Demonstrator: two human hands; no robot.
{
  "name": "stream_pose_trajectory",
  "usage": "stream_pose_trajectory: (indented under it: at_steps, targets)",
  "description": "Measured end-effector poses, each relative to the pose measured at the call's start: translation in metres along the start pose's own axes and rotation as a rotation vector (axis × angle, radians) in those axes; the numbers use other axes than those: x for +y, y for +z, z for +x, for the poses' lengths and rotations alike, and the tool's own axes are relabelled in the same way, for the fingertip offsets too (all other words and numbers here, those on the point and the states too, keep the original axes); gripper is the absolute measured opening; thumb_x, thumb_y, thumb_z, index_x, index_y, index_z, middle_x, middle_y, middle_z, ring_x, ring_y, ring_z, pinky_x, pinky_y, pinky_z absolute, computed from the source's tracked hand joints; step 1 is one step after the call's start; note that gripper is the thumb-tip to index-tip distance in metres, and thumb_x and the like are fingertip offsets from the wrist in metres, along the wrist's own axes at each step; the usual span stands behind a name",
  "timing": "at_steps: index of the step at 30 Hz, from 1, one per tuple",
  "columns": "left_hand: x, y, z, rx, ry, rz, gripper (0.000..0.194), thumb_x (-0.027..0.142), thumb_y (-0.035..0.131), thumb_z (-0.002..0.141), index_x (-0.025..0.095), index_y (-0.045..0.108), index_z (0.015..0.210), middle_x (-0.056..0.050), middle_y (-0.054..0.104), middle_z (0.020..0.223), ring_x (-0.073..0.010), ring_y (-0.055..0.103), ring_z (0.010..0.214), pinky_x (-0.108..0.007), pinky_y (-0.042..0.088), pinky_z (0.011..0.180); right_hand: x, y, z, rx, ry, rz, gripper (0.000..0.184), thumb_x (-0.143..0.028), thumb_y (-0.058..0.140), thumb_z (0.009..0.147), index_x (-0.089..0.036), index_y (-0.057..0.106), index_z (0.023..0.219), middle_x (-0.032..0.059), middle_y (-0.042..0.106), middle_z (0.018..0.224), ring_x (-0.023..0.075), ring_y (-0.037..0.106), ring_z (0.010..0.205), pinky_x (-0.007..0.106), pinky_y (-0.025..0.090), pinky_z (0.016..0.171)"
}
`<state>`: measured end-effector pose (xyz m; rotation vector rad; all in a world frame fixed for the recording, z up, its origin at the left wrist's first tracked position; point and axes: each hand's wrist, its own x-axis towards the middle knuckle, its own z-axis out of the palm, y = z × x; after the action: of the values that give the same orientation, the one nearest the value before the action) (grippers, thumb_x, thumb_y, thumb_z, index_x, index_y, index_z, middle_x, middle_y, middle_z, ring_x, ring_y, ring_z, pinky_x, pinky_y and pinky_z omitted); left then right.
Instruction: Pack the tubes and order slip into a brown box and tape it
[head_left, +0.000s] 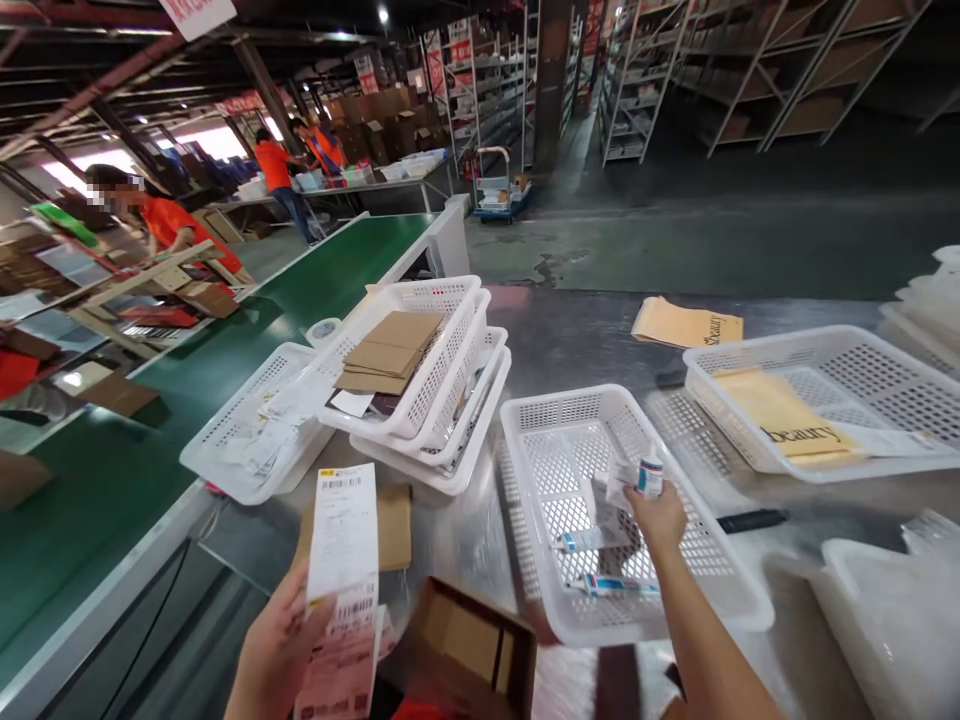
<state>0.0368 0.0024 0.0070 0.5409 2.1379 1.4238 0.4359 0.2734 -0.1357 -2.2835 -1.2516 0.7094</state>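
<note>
Left fingers (318, 620): holding printed slip (345, 535). Right fingers (637, 502): gripping tube (650, 477) over basket (600, 628). I judge mid-pick; next move needs rim clearance.

Green conveyor (375, 250); metal shelving (637, 90); blue cart (499, 195); distant workers (277, 165).

Fine print on the paper slip (342, 570) was too small to read. The bottom edge cut off the open carton (466, 648).

“beaury” reads on the yellow mailer (780, 405) in the basket (711, 428); other print unclear.
</note>
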Motion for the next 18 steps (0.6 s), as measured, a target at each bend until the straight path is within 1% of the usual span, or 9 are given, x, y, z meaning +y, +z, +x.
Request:
stream_pose_trajectory:
  at_steps: [2,4,6,7,9,11,13,16,18]
  targets:
    - [0.004,-0.008,0.004,-0.037,-0.063,-0.032,0.059,0.044,0.082,0.053,0.024,0.067,0.106,-0.005,0.078,0.102,-0.0326,0.07,0.102,-0.025,0.06,0.061,-0.007,-0.008,-0.019,-0.056,-0.069,0.076,0.032,-0.035,0.064,0.071,-0.016,0.059,0.096,0.0125,0.069,0.087,0.0281,0.065,0.08,0.036,0.048,0.068]
    - [0.009,-0.016,0.006,-0.063,-0.138,-0.066,0.064,0.041,0.083,0.051,0.023,0.063,0.109,-0.006,0.078,0.1,-0.0329,0.071,0.101,-0.026,0.061,0.064,-0.015,-0.01,-0.053,-0.183,-0.159,0.151,0.032,-0.038,0.067,0.068,-0.018,0.06,0.092,0.0058,0.07,0.078,0.0238,0.064,0.071,0.032,0.048,0.062]
    - [0.014,-0.022,0.008,-0.067,-0.176,-0.077,0.07,0.039,0.084,0.048,0.022,0.061,0.112,-0.007,0.078,0.099,-0.0336,0.071,0.1,-0.028,0.062,0.066,-0.024,-0.005,-0.1,-0.411,-0.296,0.201,0.031,-0.038,0.069,0.066,-0.021,0.061,0.091,0.0002,0.068,0.069,0.0209,0.063,0.063,0.029,0.047,0.057]
    - [0.015,-0.025,0.008,-0.062,-0.173,-0.079,0.072,0.039,0.084,0.048,0.021,0.06,0.113,-0.008,0.078,0.102,-0.0339,0.07,0.103,-0.029,0.062,0.067,-0.027,0.001,-0.126,-0.575,-0.398,0.204,0.031,-0.035,0.067,0.067,-0.021,0.06,0.094,-0.0009,0.069,0.069,0.0201,0.063,0.062,0.028,0.047,0.057]
    - [0.015,-0.028,0.009,-0.046,-0.141,-0.09,0.075,0.038,0.083,0.048,0.019,0.058,0.116,-0.01,0.076,0.109,-0.0341,0.068,0.107,-0.03,0.063,0.069,-0.034,0.016,-0.178,-0.769,-0.619,0.053,0.03,-0.027,0.066,0.068,-0.022,0.06,0.097,-0.0003,0.071,0.079,0.02,0.065,0.071,0.027,0.046,0.062]
    - [0.012,-0.032,0.009,-0.052,-0.118,-0.103,0.076,0.037,0.083,0.048,0.018,0.057,0.117,-0.011,0.075,0.11,-0.0342,0.068,0.106,-0.031,0.063,0.071,-0.038,0.034,-0.222,-0.789,-0.779,-0.268,0.031,-0.025,0.068,0.07,-0.023,0.061,0.1,0.0016,0.073,0.085,0.0222,0.067,0.079,0.027,0.045,0.064]
    - [0.008,-0.036,0.011,-0.06,-0.092,-0.122,0.075,0.039,0.083,0.049,0.017,0.057,0.116,-0.011,0.076,0.108,-0.0339,0.069,0.104,-0.032,0.063,0.072,-0.041,0.053,-0.251,-0.757,-0.854,-0.496,0.028,-0.025,0.065,0.076,-0.021,0.061,0.104,0.0057,0.074,0.088,0.0249,0.069,0.082,0.028,0.045,0.065]
    - [0.0,-0.043,0.012,-0.075,-0.081,-0.136,0.072,0.038,0.082,0.05,0.018,0.057,0.115,-0.01,0.077,0.104,-0.0332,0.071,0.101,-0.032,0.063,0.071,-0.042,0.071,-0.271,-0.715,-0.887,-0.587,0.028,-0.01,0.052,0.082,-0.015,0.061,0.108,0.0142,0.072,0.1,0.0273,0.067,0.092,0.03,0.046,0.071]
    - [-0.004,-0.048,0.013,-0.076,-0.091,-0.14,0.07,0.036,0.082,0.051,0.018,0.057,0.113,-0.009,0.078,0.101,-0.0327,0.071,0.1,-0.032,0.063,0.071,-0.039,0.074,-0.273,-0.692,-0.902,-0.617,0.034,-0.001,0.044,0.081,-0.013,0.061,0.108,0.0163,0.069,0.107,0.0276,0.065,0.099,0.032,0.046,0.077]
